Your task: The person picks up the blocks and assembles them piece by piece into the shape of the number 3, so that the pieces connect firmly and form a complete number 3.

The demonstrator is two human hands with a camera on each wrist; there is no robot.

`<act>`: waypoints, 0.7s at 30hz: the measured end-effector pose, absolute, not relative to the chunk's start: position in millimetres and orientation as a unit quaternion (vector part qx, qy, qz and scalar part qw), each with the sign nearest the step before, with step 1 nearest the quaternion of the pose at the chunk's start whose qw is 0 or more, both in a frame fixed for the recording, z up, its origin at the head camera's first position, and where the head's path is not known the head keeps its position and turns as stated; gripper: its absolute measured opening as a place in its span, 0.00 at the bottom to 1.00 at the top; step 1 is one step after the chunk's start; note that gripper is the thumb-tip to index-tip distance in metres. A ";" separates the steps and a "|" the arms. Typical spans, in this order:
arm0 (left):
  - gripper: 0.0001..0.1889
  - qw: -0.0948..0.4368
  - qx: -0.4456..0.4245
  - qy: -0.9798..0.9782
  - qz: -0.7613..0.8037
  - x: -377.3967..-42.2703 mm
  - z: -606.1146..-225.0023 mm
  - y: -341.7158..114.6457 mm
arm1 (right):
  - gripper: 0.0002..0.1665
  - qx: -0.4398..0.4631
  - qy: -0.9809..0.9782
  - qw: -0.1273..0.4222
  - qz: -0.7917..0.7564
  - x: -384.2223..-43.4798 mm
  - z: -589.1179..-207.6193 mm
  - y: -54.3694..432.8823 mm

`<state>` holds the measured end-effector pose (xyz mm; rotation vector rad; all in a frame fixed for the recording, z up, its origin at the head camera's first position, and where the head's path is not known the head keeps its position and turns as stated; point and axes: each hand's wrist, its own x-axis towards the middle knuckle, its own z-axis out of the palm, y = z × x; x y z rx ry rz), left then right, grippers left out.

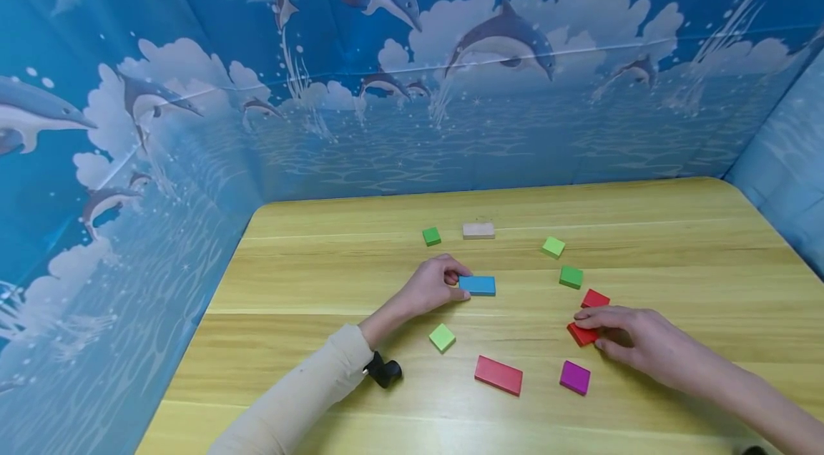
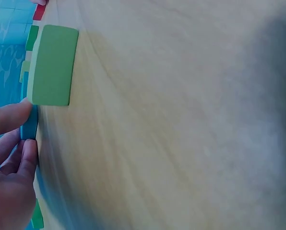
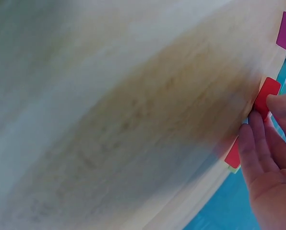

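Note:
My left hand (image 1: 433, 285) pinches the left end of a blue rectangular block (image 1: 478, 286) between thumb and fingers, near the middle of the table. In the left wrist view the thumb and fingertips meet the same blue block (image 2: 29, 122). Over at the right, my right hand (image 1: 634, 340) grips a red square block (image 1: 582, 334) by its sides; the right wrist view shows the thumb on this red block (image 3: 268, 95). A second red block (image 1: 595, 299) lies just beyond it, close to the fingers. A purple block (image 1: 575, 378) sits nearer the front edge, left of the right forearm.
Around the wooden table (image 1: 290, 262) lie a light green block (image 1: 442, 338), a long red block (image 1: 498, 375), a green block (image 1: 432, 236), a greyish block (image 1: 478, 230), another light green block (image 1: 553, 247) and another green block (image 1: 571, 277). A dolphin-print curtain (image 1: 412, 147) borders the table.

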<state>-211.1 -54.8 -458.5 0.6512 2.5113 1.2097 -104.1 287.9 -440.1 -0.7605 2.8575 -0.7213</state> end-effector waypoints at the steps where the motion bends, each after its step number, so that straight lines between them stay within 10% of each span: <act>1: 0.16 0.138 0.227 0.869 0.418 -211.2 -458.4 -54.9 | 0.27 -0.248 0.938 0.050 -0.238 -103.9 -439.9 287.8; 21: 0.16 0.136 0.244 0.868 0.411 -212.0 -459.1 -59.1 | 0.24 -0.262 0.934 0.034 -0.240 -114.4 -433.7 268.9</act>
